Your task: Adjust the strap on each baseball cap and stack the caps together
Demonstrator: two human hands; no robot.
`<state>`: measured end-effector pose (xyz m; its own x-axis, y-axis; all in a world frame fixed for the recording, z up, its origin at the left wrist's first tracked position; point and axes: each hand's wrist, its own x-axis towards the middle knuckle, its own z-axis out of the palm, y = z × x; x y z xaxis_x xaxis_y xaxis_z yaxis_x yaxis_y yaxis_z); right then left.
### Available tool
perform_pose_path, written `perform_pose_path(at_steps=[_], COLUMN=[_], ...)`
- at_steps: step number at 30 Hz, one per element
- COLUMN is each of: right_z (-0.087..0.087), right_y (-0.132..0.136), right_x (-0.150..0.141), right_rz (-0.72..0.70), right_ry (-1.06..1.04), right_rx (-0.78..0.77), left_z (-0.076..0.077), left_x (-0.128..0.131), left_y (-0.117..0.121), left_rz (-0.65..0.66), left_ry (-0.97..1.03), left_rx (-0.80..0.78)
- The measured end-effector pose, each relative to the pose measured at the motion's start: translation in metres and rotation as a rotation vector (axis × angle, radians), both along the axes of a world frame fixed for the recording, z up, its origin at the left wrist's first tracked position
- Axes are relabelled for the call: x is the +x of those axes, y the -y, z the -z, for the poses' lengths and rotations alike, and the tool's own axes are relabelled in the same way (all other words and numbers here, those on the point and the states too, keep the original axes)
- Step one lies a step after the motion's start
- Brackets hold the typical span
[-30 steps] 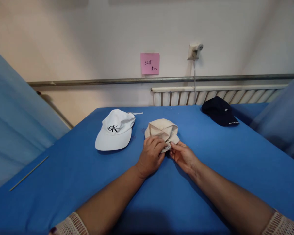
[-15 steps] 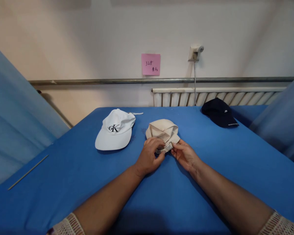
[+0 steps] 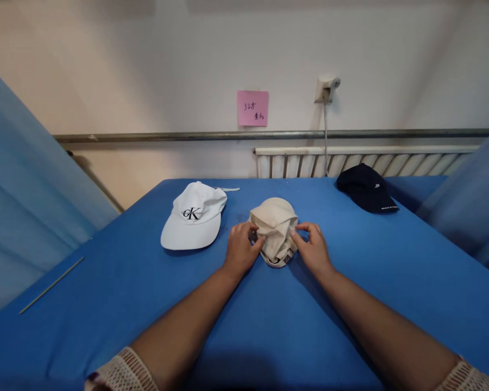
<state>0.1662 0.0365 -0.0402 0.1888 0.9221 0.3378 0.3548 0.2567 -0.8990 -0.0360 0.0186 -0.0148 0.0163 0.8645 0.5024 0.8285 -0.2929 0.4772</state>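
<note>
A beige baseball cap lies on the blue-covered table, its back strap and metal buckle facing me. My left hand pinches the cap's left side between thumb and fingers. On the opposite side, my right hand grips the cap's edge, thumb on the fabric and fingers curled behind. The crown looks creased and partly collapsed. To the left sits a white cap with black lettering, its brim toward me. A dark navy cap rests at the far right.
A thin stick lies near the table's left edge. Blue curtains hang on both sides. Behind the table are a radiator, a metal pipe, a plugged socket and a pink note.
Both hands have moved from the buckle and strap to the cap's two sides. The strap now lies uncovered at the front, and the crown sits differently.
</note>
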Motion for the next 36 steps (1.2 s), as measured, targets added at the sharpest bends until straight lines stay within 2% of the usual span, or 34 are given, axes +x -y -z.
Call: perform_pose_path(at_steps=[4,8,12,15,18,22,25,29,33,36], right_z=[-0.002,0.000,-0.003,-0.007,-0.012,-0.016,-0.017,-0.015,-0.013,-0.013], right_y=[0.002,0.001,0.002,0.005,0.006,0.006,0.007,0.008,0.009,0.010], right_x=[-0.002,-0.006,-0.005,-0.003,-0.001,0.000,0.001,0.002,0.002,0.002], right_rz=[-0.055,-0.130,-0.172,-0.195,-0.211,-0.230,-0.215,-0.195,-0.196,-0.200], right_ry=[0.189,0.162,-0.104,-0.426,-0.706,-0.887,-0.878,-0.824,-0.793,-0.793], right_rx=[0.088,0.104,0.146,0.007,-0.133,-0.142,-0.134,-0.131,-0.134,-0.145], left_z=[0.000,-0.002,-0.011,-0.017,-0.013,0.002,0.007,-0.003,-0.010,-0.009], left_x=[0.000,0.003,0.005,0.001,-0.006,-0.007,-0.001,0.005,0.008,0.008], left_y=[-0.005,-0.006,0.000,0.005,0.005,-0.003,-0.005,0.004,0.010,0.009], left_rz=[0.003,0.024,0.084,0.035,-0.047,-0.114,-0.103,-0.098,-0.148,-0.127], left_ry=[-0.040,-0.041,0.056,0.200,0.366,0.572,0.696,0.859,0.936,1.143], left_rx=[0.004,0.023,0.120,0.160,0.022,-0.258,-0.426,-0.598,-0.688,-0.700])
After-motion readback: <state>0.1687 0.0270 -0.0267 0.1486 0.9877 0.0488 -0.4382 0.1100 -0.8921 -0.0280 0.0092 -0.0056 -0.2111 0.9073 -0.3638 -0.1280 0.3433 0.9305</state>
